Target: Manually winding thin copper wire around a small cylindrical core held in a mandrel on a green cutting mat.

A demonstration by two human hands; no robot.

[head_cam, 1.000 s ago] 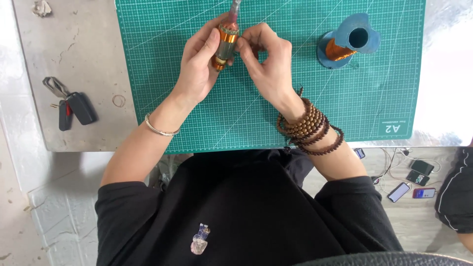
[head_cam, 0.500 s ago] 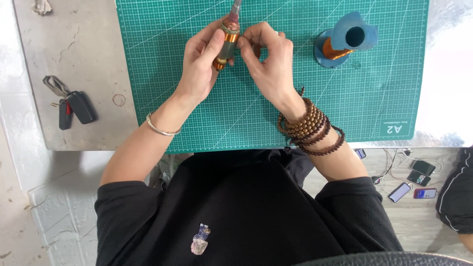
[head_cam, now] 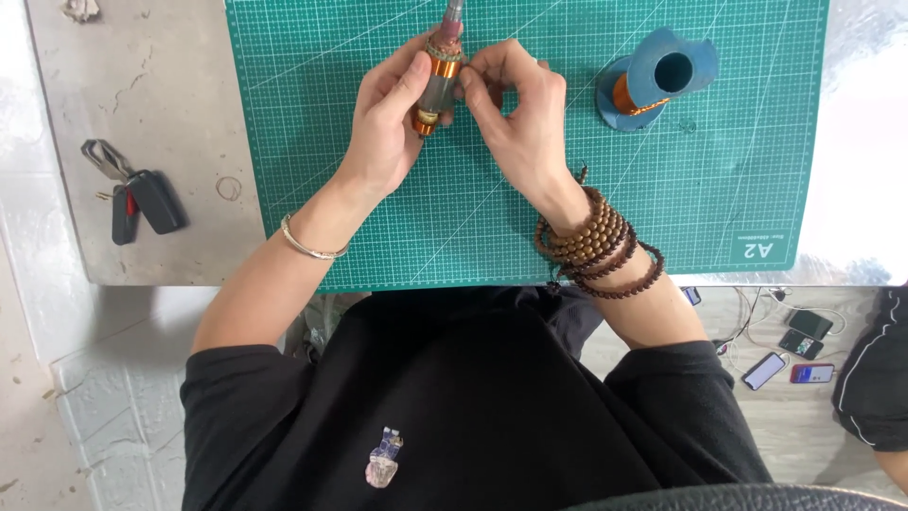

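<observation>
From the head camera, both hands meet over the far edge of the green cutting mat (head_cam: 473, 237), which covers most of the grey tabletop (head_cam: 151, 95). The left hand (head_cam: 383, 128) wraps loosely around a copper-wound motor rotor (head_cam: 437, 80), thumb along its side, holding it up off the mat with its shaft pointing away. The right hand (head_cam: 515, 118) closes in from the other side — fingertips pinched at the upper winding, perhaps on a thin wire, though that is too fine to make out. Toward the mat's far right corner lies a blue spool of copper wire (head_cam: 657, 80), tipped on its side. Near the tabletop's left edge rests a bunch of keys (head_cam: 132, 194).
</observation>
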